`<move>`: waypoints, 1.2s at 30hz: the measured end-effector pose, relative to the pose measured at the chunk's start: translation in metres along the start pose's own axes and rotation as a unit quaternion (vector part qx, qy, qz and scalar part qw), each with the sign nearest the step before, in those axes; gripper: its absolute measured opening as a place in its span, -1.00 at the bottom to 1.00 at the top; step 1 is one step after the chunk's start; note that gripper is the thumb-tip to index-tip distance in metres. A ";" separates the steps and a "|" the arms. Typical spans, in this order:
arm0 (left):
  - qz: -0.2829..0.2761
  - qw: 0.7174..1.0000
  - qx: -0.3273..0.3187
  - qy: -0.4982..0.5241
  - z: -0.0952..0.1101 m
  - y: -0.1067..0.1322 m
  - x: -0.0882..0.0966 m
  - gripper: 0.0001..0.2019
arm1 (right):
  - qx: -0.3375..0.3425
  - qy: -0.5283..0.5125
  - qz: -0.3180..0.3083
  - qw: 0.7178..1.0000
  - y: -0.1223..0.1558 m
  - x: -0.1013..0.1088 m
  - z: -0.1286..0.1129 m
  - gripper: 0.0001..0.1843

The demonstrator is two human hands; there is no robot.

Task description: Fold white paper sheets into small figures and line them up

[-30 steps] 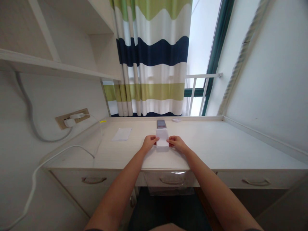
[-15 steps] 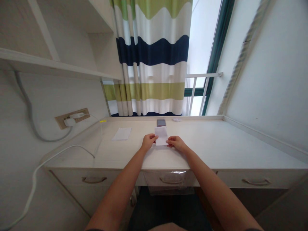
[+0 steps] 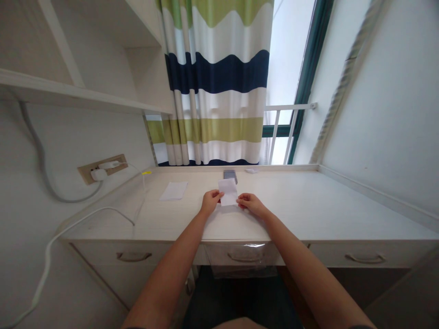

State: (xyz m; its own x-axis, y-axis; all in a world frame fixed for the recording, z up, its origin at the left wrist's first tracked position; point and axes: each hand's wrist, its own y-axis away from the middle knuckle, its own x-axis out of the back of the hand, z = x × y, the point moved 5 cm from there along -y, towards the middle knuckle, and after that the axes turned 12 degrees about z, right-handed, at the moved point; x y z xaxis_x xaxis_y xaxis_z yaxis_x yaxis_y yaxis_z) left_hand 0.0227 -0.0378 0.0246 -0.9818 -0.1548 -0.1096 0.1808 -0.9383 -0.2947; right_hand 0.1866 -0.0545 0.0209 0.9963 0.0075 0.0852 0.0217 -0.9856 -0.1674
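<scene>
- This looks like a small study room in a home.
- A long white desk (image 3: 291, 205) sits under a window (image 3: 290, 59).
- The desk has 3 drawers (image 3: 365, 258) with curved handles.
- A white shelf (image 3: 68, 93) is built in above it.
- A striped curtain (image 3: 216, 73) hangs at the window.
- A wall socket (image 3: 102, 169) has 2 white plugs in it.

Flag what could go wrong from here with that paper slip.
The white paper slip is held only at its sides by the left hand and right hand, so uneven pull could crease or tear it. Its far end sits close to the small dark rectangular object, which it might catch or knock.
</scene>
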 end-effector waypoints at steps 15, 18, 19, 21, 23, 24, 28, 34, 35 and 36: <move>-0.077 0.996 0.038 -0.029 -0.005 0.005 -0.009 -0.70 | 0.033 -0.060 0.026 0.997 -0.009 0.007 0.002 -0.74; -0.079 0.996 0.040 -0.031 -0.006 0.005 -0.009 -0.70 | 0.033 -0.078 0.023 0.996 -0.007 0.006 -0.001 -0.76; -0.083 0.995 0.040 -0.034 -0.006 0.006 -0.009 -0.71 | 0.035 -0.085 0.025 0.995 -0.006 0.007 -0.002 -0.76; -0.089 0.995 0.039 -0.038 -0.007 0.006 -0.010 -0.71 | 0.034 -0.091 0.037 0.995 -0.006 0.008 -0.003 -0.76; -0.091 0.994 0.042 -0.040 -0.007 0.006 -0.010 -0.71 | 0.026 -0.090 0.052 0.994 -0.006 0.009 -0.003 -0.75; -0.092 0.994 0.045 -0.039 -0.007 0.007 -0.010 -0.71 | 0.021 -0.090 0.056 0.994 -0.007 0.009 -0.002 -0.75; -0.093 0.994 0.049 -0.040 -0.006 0.008 -0.011 -0.71 | 0.012 -0.110 0.053 0.992 -0.008 0.009 0.000 -0.75; -0.094 0.993 0.056 -0.038 -0.004 0.009 -0.011 -0.73 | 0.017 -0.105 0.071 0.992 -0.009 0.012 0.000 -0.76; -0.097 0.993 0.056 -0.039 -0.004 0.009 -0.011 -0.73 | 0.020 -0.110 0.069 0.991 -0.009 0.012 -0.001 -0.76; -0.099 0.993 0.057 -0.041 -0.004 0.010 -0.011 -0.73 | 0.023 -0.117 0.068 0.991 -0.009 0.012 -0.002 -0.76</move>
State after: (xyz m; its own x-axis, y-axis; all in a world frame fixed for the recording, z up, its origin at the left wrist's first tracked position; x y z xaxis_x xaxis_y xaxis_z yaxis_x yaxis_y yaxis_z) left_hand 0.0359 -0.0436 0.0188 -0.9997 0.0164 0.0188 -0.0197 -0.9811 -0.1927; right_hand 0.1979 -0.0460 0.0251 0.9823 -0.0805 -0.1693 -0.1153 -0.9715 -0.2072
